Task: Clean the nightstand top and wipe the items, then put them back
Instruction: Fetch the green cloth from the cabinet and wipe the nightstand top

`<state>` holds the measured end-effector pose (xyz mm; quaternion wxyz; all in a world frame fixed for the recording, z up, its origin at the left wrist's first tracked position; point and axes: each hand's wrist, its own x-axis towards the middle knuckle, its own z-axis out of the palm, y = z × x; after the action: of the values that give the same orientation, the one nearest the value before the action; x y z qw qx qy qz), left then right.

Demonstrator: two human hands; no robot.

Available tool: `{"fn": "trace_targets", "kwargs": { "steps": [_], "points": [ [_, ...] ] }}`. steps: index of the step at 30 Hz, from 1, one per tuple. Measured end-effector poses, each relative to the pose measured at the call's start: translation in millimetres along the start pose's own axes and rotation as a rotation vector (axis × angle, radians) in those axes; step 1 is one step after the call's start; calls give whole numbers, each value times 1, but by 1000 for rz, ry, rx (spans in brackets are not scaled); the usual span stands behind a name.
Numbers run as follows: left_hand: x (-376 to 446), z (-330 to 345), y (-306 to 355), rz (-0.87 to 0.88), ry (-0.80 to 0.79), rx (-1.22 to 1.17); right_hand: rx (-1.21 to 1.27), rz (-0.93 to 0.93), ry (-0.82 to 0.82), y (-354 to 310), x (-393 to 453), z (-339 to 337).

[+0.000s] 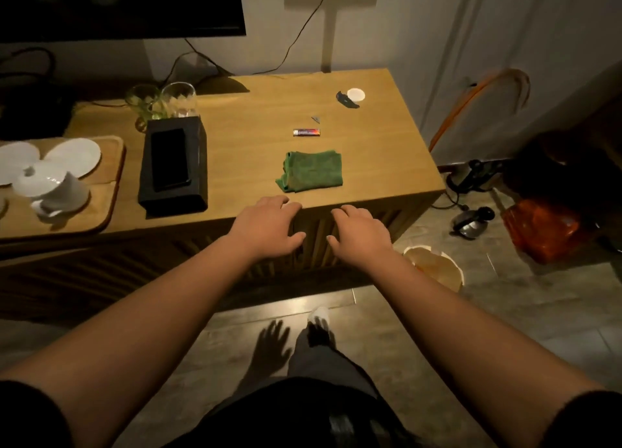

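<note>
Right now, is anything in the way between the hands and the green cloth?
No. Only bare wooden top lies between both hands, left hand and right hand, and the green cloth. The black box sits off to the left.

Both forearms are bare below short black sleeves (pixel 30 410), the left hand (pixel 269 227) and right hand (pixel 361 234) wear nothing, with dark grey trousers (pixel 323 360) and a white shoe (pixel 319 314).

On the wooden nightstand top (pixel 255 111): one folded green cloth (pixel 311 171), one black rectangular box (pixel 173 165), two clear drinking glasses (pixel 179 99), one small shiny wrapped bar (pixel 306 132), two bare hands (pixel 269 227).
</note>
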<state>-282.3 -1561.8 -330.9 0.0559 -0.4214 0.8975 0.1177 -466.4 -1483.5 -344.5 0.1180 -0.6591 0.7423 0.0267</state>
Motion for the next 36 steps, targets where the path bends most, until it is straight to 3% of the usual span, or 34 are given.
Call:
{"fn": "trace_targets", "kwargs": {
  "steps": [6, 12, 18, 25, 31, 36],
  "points": [
    [85, 11, -14, -21, -89, -4, -28, -72, -148, 37, 103, -1],
    [145, 25, -32, 0, -60, -9, -84, -164, -213, 50, 166, 4],
    [190, 42, -46, 40, -150, 57, -127, -181, -239, 49, 198, 20],
    [212, 49, -50, 74, -197, 130, -134, -222, -154, 56, 213, 29],
    [213, 35, -54, 209, -109, 142, -81, -131, -144, 54, 202, 21],
    [223, 15, -46, 366, -125, 151, 5, 113, -59, 42, 169, 10]
  ]
}}
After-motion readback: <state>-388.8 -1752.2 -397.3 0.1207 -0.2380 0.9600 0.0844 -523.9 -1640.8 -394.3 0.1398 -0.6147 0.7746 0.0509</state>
